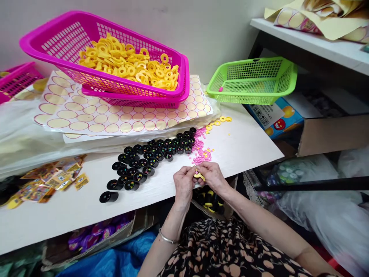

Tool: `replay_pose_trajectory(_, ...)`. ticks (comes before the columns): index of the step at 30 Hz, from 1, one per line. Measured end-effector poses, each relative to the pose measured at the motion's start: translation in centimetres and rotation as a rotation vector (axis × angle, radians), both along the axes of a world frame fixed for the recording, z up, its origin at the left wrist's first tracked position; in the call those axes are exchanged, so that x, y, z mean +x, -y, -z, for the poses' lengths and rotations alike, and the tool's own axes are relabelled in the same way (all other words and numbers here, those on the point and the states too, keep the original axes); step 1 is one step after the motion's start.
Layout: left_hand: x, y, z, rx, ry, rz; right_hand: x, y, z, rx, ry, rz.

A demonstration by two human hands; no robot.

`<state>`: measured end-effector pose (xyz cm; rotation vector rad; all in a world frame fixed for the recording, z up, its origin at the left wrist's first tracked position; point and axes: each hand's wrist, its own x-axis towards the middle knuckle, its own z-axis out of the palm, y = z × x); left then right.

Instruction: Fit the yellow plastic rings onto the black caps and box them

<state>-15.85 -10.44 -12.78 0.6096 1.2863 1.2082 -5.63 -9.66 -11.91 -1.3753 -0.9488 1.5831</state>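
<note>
At the table's front edge, my left hand and my right hand meet with fingertips pinched on a small yellow plastic ring piece. A dark and pinkish spot shows at its middle, too small to make out. Just beyond my fingers lie many small pink beads, with a few yellow ones mixed in. To the left stand rows of small black round cups with coloured bits inside. Several loose yellow rings lie past the beads. My left wrist wears a bangle.
A tilted pink basket of yellow ring pieces rests on another basket over sticker sheets. A green basket stands at the back right. Printed cards lie at left. Below the edge, a box holds black and yellow pieces.
</note>
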Motion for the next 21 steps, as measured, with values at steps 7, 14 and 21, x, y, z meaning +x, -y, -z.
replay_pose_trajectory(7,-0.2,0.2,-0.6,0.047,-0.026,0.088,1.1,0.7,0.1,0.082,-0.036,-0.023)
replay_pose_trajectory(14,-2.0,0.6,-0.2,0.166,-0.172,0.048,4.6,1.9,0.2,0.238,0.133,-0.075)
replay_pose_trajectory(21,-2.7,0.2,-0.1,0.354,-0.339,0.293,4.4,1.0,-0.1,0.377,0.196,-0.313)
